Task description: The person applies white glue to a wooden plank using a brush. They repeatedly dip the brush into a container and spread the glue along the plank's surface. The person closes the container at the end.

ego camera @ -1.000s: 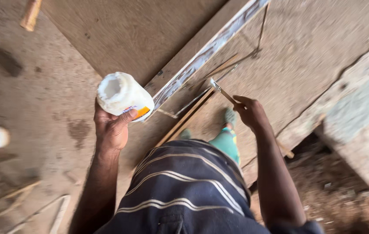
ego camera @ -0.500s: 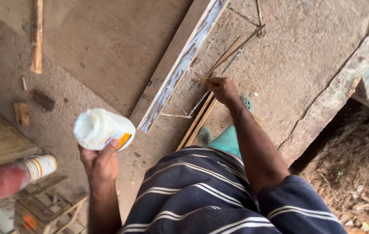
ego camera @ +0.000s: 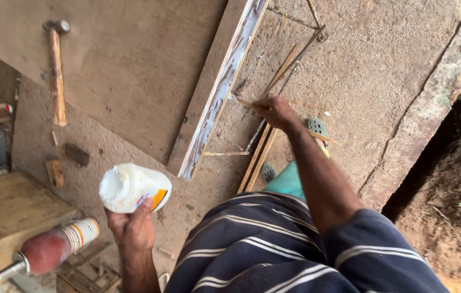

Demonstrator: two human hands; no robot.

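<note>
Glue bottle in one hand, thin stick in the other, beside a glued board edge.

The left hand (ego camera: 133, 230) wraps closed around a white plastic bottle (ego camera: 133, 188) with an orange-and-blue label patch, held below the board (ego camera: 217, 92); it looks light, slightly squeezable, best gripped round its body. The right hand (ego camera: 276, 111) pinches a thin wooden stick (ego camera: 244, 101), likely brittle, just right of the board's white-smeared edge. A hammer (ego camera: 56, 70) lies left of the board.

Hammer (ego camera: 56, 70) on board (ego camera: 127, 70) at left, plank (ego camera: 217, 92) along board's right edge, sticks (ego camera: 260, 154) right of plank, bottle (ego camera: 133, 187) in left hand (ego camera: 133, 230) below board.
</note>
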